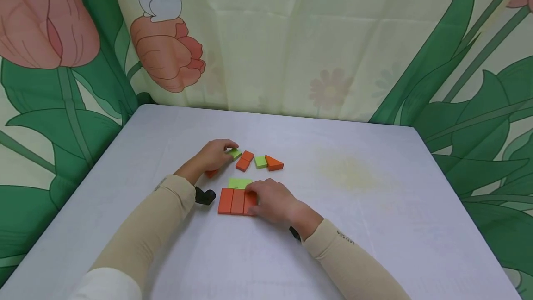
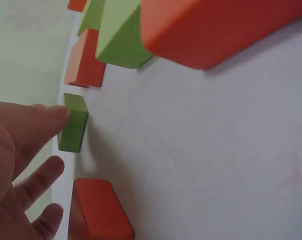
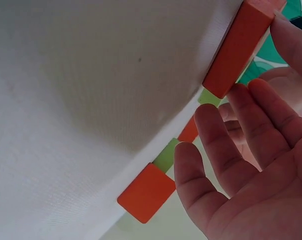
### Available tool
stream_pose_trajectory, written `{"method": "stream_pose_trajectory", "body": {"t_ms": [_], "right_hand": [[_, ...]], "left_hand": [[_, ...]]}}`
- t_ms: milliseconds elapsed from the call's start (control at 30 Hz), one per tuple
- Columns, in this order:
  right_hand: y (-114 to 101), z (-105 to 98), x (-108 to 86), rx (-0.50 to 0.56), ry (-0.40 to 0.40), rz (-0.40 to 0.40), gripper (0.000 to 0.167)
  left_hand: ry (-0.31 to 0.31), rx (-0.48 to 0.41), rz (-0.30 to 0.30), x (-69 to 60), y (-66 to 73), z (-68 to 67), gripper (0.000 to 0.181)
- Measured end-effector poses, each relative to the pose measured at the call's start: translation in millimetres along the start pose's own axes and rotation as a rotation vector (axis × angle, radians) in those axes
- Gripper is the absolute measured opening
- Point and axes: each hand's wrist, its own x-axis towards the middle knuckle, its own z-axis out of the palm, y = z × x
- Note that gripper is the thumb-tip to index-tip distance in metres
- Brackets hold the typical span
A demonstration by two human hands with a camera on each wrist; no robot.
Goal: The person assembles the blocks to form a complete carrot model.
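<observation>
two-handed handling of small blocks on a counter (image 1: 374,235). the right grip (image 1: 272,202) is narrowed to the length of one orange block (image 1: 250,201), thumb at the near end and fingertips at the far end, the remaining fingers loosely spread. this block lies flat as the rightmost of a row of three, beside the middle block (image 1: 238,201); its long axis runs from the person toward the far edge of the counter, parallel to its neighbours, and its two ends look alike. the left grip (image 1: 211,155), farther off, is nearly closed, pinching a green block (image 1: 236,153) at its left part, just left of an orange pair (image 1: 244,161); fingers cover some of it, so its long axis cannot be told.

handling, as judged: both pieces appear light, rigid and hardly fragile, with smooth painted faces that may slip slightly under dry fingertips. the orange block is best held by its ends, since its left side faces a neighbour; the green block, by opposite side faces.
</observation>
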Motion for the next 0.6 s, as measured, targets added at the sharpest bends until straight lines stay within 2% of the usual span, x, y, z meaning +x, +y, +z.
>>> {"method": "stream_pose_trajectory", "body": {"t_ms": [133, 333, 600], "right_hand": [[0, 0, -0.9, 0.003, -0.007, 0.012, 0.050], [-1, -1, -1.5, 0.017, -0.011, 0.014, 0.050], [0, -1, -1.3, 0.001, -0.007, 0.005, 0.050]], "left_hand": [[0.011, -0.030, -0.006, -2.5, 1.2, 1.0, 0.040], [0.049, -0.089, -0.068, -8.2, 0.3, 0.0, 0.034], [0.014, -0.053, -0.060, -23.4, -7.9, -2.9, 0.032]]}}
